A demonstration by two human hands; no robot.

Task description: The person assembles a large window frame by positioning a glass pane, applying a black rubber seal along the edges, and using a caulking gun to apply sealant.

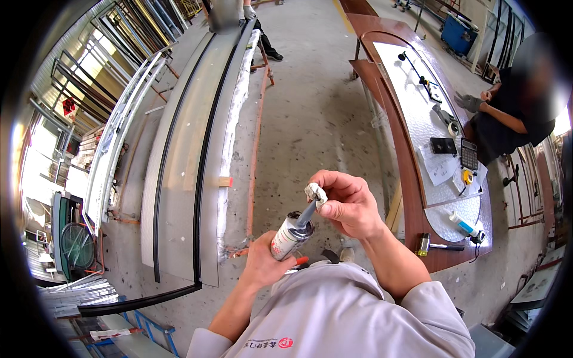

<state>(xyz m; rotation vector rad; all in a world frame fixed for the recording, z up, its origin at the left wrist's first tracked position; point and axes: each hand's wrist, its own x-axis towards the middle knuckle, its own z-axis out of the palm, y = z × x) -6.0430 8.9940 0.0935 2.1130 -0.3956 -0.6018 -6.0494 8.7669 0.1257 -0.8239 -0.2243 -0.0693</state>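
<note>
My left hand (pixel 261 262) is wrapped round a sealant cartridge (pixel 285 240) with a white printed label and dark smears at its top end. A grey tapered nozzle (pixel 307 215) points up and to the right from it. Between the thumb and fingers of my right hand (pixel 353 206), a crumpled white wad (pixel 315 192), perhaps paper or cloth, is pinched against the nozzle's tip. A small orange part (pixel 302 260) shows beside my left hand; what it belongs to is hidden.
At left lies a long panel (pixel 179 161) with black strips. The red-brown table (pixel 412 230) at right bears a hammer (pixel 444 245), a calculator (pixel 468 153), a tape measure (pixel 467 176) and a blue-white tube (pixel 462 224). A person (pixel 507 113) sits beyond it; another stands far off.
</note>
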